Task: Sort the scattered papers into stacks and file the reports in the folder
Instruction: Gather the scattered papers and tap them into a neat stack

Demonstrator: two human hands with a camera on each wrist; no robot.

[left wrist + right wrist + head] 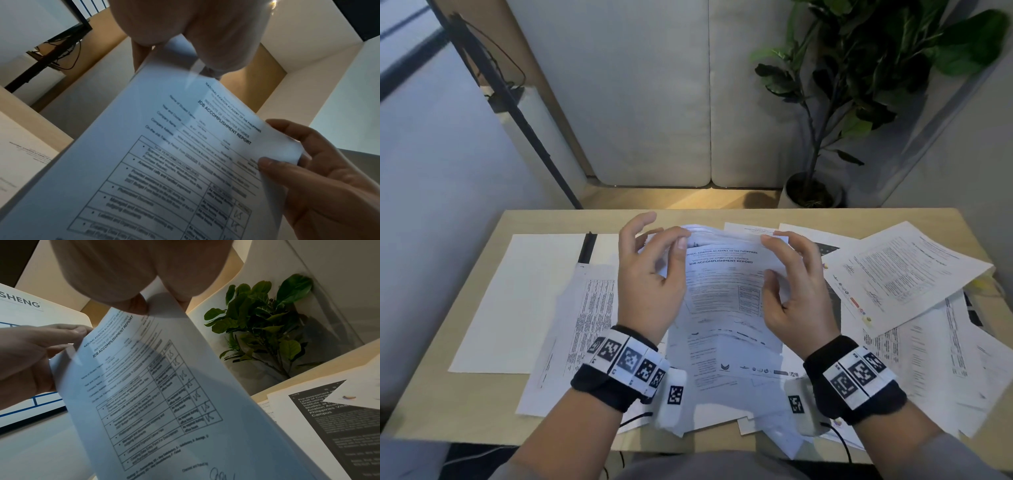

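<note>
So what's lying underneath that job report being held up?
More printed sheets lie on the table beneath the report. What lies deeper in that pile is covered.

Readable print from my remote seat

Centre frame, I read "JOB ACCOMPLISHMENT REPORT" under "NATIONAL AVIATION ACADEMY OF THE PHILIPPINES" on the raised report; upper left in the right-wrist view, "SHENG" on the white folder.

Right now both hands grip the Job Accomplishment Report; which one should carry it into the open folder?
Probably the left hand. The folder lies open on the table's left side, next to that hand, while the right hand is nearer the scattered papers. Both pinch the report at its top edge.
</note>
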